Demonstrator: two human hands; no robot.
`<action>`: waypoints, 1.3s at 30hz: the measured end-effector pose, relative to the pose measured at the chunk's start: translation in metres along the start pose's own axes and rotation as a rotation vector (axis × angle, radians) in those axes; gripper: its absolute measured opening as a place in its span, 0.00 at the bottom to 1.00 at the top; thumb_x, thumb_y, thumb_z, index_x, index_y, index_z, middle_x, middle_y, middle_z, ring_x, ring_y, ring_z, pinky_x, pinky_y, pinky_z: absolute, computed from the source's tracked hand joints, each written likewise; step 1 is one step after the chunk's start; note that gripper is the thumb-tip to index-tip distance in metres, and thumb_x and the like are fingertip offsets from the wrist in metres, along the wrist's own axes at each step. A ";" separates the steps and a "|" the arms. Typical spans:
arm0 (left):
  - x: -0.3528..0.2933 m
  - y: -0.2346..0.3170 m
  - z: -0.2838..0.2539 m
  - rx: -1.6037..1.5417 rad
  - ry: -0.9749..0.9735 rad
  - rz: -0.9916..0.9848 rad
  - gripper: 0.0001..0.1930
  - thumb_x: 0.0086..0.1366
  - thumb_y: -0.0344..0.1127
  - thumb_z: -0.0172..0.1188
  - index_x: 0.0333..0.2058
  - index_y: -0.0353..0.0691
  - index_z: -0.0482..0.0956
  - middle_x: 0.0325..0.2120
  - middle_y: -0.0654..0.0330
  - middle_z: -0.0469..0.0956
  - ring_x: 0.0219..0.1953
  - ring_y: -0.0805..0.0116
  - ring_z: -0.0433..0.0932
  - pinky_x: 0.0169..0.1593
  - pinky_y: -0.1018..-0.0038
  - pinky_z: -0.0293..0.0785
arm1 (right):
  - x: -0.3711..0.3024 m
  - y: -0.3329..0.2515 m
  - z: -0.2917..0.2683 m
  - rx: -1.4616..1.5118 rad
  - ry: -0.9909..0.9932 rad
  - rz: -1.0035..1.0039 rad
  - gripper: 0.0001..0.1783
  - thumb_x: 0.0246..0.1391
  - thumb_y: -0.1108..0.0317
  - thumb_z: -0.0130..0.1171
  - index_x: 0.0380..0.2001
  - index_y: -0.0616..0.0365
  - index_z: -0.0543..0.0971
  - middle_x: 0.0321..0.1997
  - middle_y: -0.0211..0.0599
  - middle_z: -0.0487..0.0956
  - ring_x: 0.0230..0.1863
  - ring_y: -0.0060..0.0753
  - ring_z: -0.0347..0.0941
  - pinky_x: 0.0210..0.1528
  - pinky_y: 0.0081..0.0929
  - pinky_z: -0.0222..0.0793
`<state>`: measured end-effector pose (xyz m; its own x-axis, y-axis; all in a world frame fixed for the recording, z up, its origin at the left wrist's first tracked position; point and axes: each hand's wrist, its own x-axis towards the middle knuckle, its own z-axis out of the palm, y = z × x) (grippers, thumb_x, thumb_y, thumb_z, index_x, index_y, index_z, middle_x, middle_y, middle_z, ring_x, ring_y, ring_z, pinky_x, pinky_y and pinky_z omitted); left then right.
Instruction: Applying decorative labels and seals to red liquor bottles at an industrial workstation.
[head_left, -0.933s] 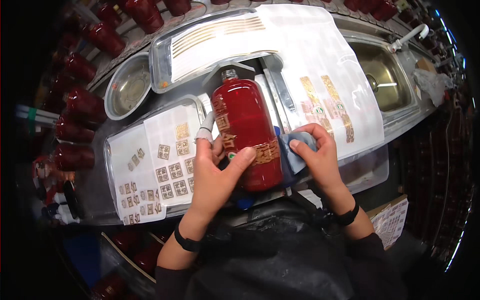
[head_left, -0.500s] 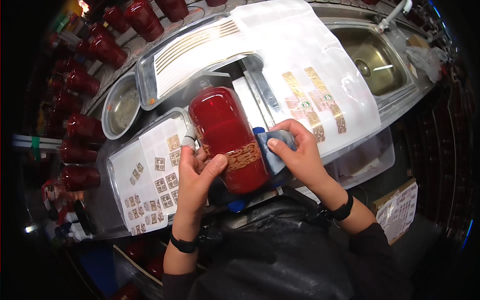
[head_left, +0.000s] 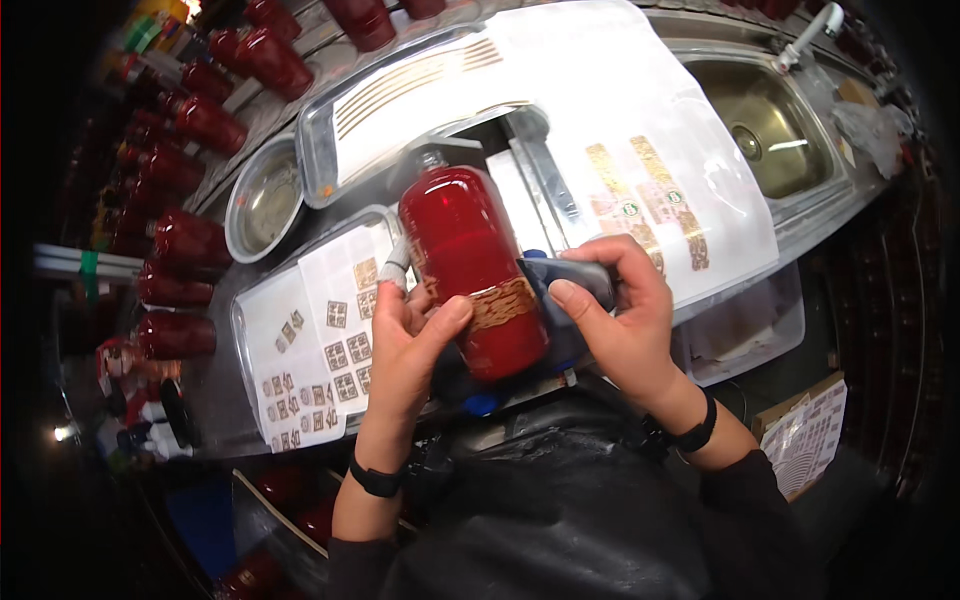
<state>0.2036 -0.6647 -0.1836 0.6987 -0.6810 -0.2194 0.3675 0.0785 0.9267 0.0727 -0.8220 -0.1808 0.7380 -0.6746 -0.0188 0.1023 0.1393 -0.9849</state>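
A glossy dark-red bottle [head_left: 455,225] lies tilted on a low support with blue knobs [head_left: 482,404], its neck pointing away from me. Round its lower part runs a gold patterned band [head_left: 502,303]. My left hand [head_left: 408,340] grips the bottle's left side, thumb on the band's left end; one of its fingers wears a whitish wrap [head_left: 396,264]. Pinched in my right hand [head_left: 635,320] is a flat, flexible grey-blue pad [head_left: 572,280], its edge close to the bottle's right side. Whether it touches the glass I cannot tell.
On the left, a tray [head_left: 240,345] carries sheets of small gold-brown decals. A metal bowl [head_left: 240,215] and another tray [head_left: 318,130] with striped paper stand behind. White sheeting [head_left: 700,150] with gold strips lies right, beside a sink [head_left: 810,150]. Red bottles [head_left: 190,240] line the left.
The whole view has shifted slightly, so things appear farther right. The pad in my right hand now tilts away from the bottle, showing a darker face. My left hand keeps its hold.
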 end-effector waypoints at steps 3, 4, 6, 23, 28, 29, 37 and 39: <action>-0.010 0.008 0.010 0.100 0.060 0.041 0.30 0.62 0.31 0.65 0.54 0.27 0.56 0.53 0.40 0.71 0.54 0.60 0.75 0.59 0.66 0.70 | -0.004 -0.007 0.002 -0.460 -0.044 -0.375 0.13 0.43 0.81 0.67 0.35 0.57 0.83 0.33 0.33 0.81 0.35 0.30 0.75 0.40 0.25 0.69; -0.014 0.009 0.012 0.186 0.107 0.085 0.30 0.62 0.31 0.65 0.54 0.27 0.56 0.54 0.40 0.70 0.54 0.60 0.74 0.60 0.66 0.69 | -0.007 -0.007 0.001 -0.465 -0.058 -0.376 0.13 0.43 0.81 0.67 0.35 0.57 0.83 0.33 0.33 0.81 0.35 0.30 0.75 0.40 0.25 0.69; -0.020 0.008 0.007 0.217 0.106 0.124 0.33 0.63 0.31 0.64 0.59 0.24 0.55 0.56 0.40 0.69 0.57 0.58 0.72 0.63 0.65 0.65 | -0.012 -0.005 -0.005 -0.590 -0.195 -0.603 0.17 0.39 0.82 0.66 0.36 0.54 0.83 0.34 0.33 0.82 0.35 0.34 0.75 0.42 0.31 0.69; -0.034 0.008 0.002 1.275 -0.024 0.674 0.27 0.52 0.50 0.70 0.50 0.46 0.82 0.54 0.32 0.70 0.56 0.37 0.71 0.61 0.47 0.62 | -0.007 -0.012 -0.007 -0.476 -0.072 -0.319 0.09 0.46 0.78 0.69 0.33 0.60 0.82 0.32 0.37 0.82 0.35 0.26 0.76 0.40 0.21 0.70; -0.036 -0.011 -0.013 1.081 0.001 0.683 0.31 0.53 0.48 0.71 0.54 0.43 0.79 0.56 0.33 0.68 0.59 0.38 0.69 0.62 0.47 0.61 | -0.009 -0.015 0.019 -0.595 -0.113 -0.496 0.13 0.42 0.81 0.67 0.34 0.57 0.82 0.32 0.36 0.80 0.34 0.37 0.75 0.39 0.27 0.69; -0.037 -0.015 -0.018 0.991 -0.003 0.667 0.32 0.53 0.47 0.71 0.56 0.42 0.77 0.57 0.34 0.68 0.60 0.39 0.68 0.63 0.47 0.60 | -0.015 -0.014 0.017 -0.694 -0.162 -0.594 0.17 0.38 0.84 0.66 0.35 0.56 0.83 0.32 0.35 0.79 0.34 0.39 0.74 0.39 0.31 0.69; -0.043 -0.025 -0.028 0.911 -0.051 0.693 0.42 0.49 0.46 0.74 0.61 0.37 0.68 0.61 0.50 0.69 0.65 0.43 0.64 0.65 0.46 0.55 | -0.028 -0.026 0.007 -0.612 -0.272 -0.576 0.21 0.33 0.86 0.64 0.34 0.55 0.84 0.32 0.36 0.82 0.34 0.37 0.74 0.38 0.31 0.68; -0.040 -0.027 -0.031 0.919 -0.029 0.685 0.45 0.47 0.38 0.73 0.63 0.34 0.64 0.61 0.48 0.68 0.64 0.46 0.65 0.66 0.47 0.54 | -0.022 -0.029 0.010 -0.693 -0.320 -0.676 0.22 0.32 0.87 0.63 0.35 0.54 0.84 0.32 0.35 0.81 0.34 0.38 0.73 0.37 0.30 0.68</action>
<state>0.1847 -0.6176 -0.2094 0.5602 -0.7179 0.4133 -0.6802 -0.1139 0.7241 0.0599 -0.8041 -0.1499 0.8231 -0.2164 0.5251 0.2302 -0.7182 -0.6567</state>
